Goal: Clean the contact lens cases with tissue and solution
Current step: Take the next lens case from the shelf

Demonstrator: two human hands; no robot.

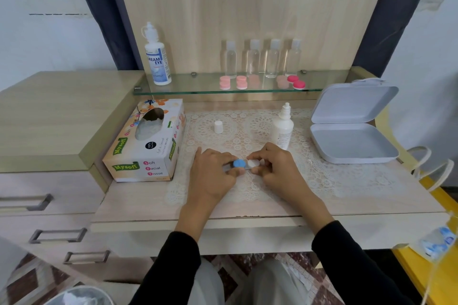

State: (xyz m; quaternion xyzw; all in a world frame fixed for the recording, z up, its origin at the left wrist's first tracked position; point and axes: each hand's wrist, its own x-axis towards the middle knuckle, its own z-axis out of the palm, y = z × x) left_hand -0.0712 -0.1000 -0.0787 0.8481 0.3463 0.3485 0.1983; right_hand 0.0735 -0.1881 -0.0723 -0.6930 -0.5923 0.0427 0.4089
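A contact lens case (pixel 245 163) with a blue cap on its left well and a white cap on its right well lies on the lace mat in the middle of the desk. My left hand (pixel 213 173) pinches the blue-capped end and my right hand (pixel 275 168) pinches the white-capped end. An uncapped white solution bottle (pixel 283 129) stands just behind my right hand, and its loose cap (pixel 218 127) stands on the mat behind my left hand. A tissue box (pixel 148 143) sits to the left of the mat.
An open white plastic box (pixel 352 141) lies at the right. The glass shelf (pixel 173 86) behind carries a large solution bottle (pixel 156 57), several clear bottles (pixel 254 58) and several pink lens cases (pixel 241 82). Drawers stand at the left.
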